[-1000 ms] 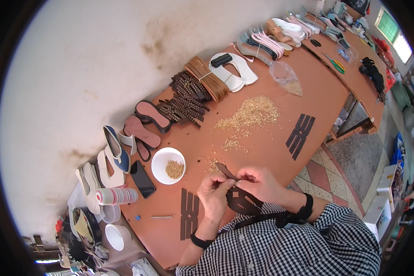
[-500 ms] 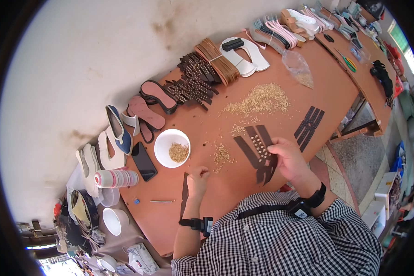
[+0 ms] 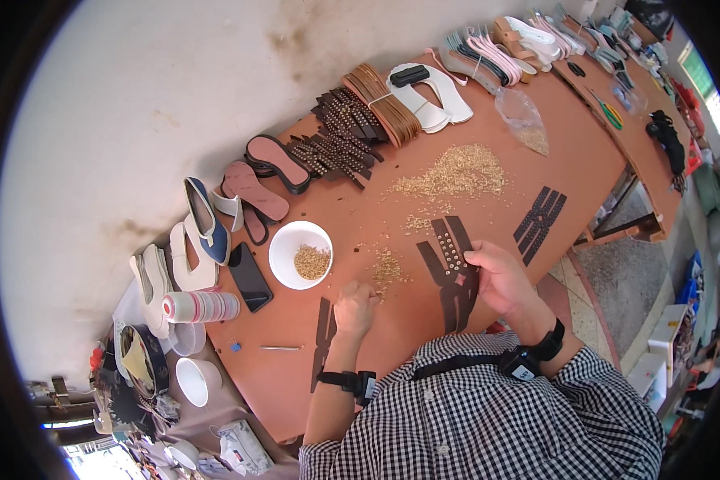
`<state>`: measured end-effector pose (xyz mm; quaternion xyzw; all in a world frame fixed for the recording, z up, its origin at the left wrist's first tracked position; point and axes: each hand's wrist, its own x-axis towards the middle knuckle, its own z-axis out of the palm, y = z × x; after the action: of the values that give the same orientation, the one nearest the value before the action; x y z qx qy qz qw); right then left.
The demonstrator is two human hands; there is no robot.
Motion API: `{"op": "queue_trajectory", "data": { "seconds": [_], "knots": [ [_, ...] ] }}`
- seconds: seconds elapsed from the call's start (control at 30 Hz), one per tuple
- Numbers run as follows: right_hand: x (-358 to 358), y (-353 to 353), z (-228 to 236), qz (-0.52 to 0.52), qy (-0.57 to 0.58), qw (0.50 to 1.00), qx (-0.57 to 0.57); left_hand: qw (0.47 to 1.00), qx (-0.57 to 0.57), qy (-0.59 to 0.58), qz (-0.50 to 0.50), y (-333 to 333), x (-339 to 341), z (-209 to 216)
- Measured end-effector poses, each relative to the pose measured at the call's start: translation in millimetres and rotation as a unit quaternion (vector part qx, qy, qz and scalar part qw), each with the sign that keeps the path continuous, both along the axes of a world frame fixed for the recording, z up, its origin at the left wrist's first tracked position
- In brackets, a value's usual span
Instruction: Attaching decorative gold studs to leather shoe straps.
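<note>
My right hand point(image 3: 498, 276) grips a dark brown shoe upper point(image 3: 448, 298) by its right edge, thumb on top. The upper has several strips, and gold studs line its middle one. My left hand point(image 3: 356, 308) is closed, fingers curled together; whatever they hold, if anything, is hidden. It hovers beside a small heap of gold studs point(image 3: 388, 268). Partly behind the left wrist, another dark strip piece point(image 3: 322, 340) lies on the table. A white bowl point(image 3: 282, 240) with gold studs in it stands left of the small heap.
A larger stud heap point(image 3: 456, 172) spreads farther back, near a clear bag point(image 3: 520, 116). Another dark cut upper point(image 3: 540, 224) lies at right. Studded straps point(image 3: 336, 156), soles point(image 3: 278, 162) and a phone point(image 3: 250, 278) line the wall side. A thin metal tool point(image 3: 280, 348) lies near left.
My left hand has moved slightly right, toward the small stud heap. The shoe upper in my right hand has turned a little, its strips now more upright.
</note>
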<state>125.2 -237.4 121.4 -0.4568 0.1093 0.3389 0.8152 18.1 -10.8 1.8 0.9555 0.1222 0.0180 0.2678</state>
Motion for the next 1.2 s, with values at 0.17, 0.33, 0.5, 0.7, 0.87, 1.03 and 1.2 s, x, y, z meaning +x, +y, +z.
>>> {"op": "queue_trajectory", "data": {
  "seconds": [0.17,0.33,0.5,0.7,0.87,1.03,1.2],
  "knots": [
    [-0.8,-1.4,-0.8,0.025,-0.008,1.0,0.009,0.997,-0.029,-0.071,0.011,0.9,-6.1,-10.4],
    [-0.8,-4.2,0.5,0.025,-0.004,1.0,0.01,0.988,-0.117,-0.055,0.08,-1.9,-13.4,-6.9],
    [-1.1,-2.4,1.3,0.031,0.002,0.999,0.018,0.958,-0.218,-0.089,0.165,-4.4,-14.3,-10.1],
    [-5.6,1.8,10.9,0.057,-0.003,0.998,0.03,0.831,-0.486,-0.091,0.255,-8.7,-10.3,21.8],
    [-9.7,6.5,14.5,0.078,-0.024,0.996,0.024,0.719,-0.641,-0.14,0.229,-24.3,-2.5,77.2],
    [-17.6,8.8,26.2,0.1,-0.037,0.994,-0.013,0.747,-0.635,-0.144,0.136,-45.7,2.2,124.1],
    [-25.1,14.3,30.7,0.105,-0.076,0.992,0.008,0.794,-0.564,-0.229,0.016,-65.8,7.6,143.2]
  ]
}}
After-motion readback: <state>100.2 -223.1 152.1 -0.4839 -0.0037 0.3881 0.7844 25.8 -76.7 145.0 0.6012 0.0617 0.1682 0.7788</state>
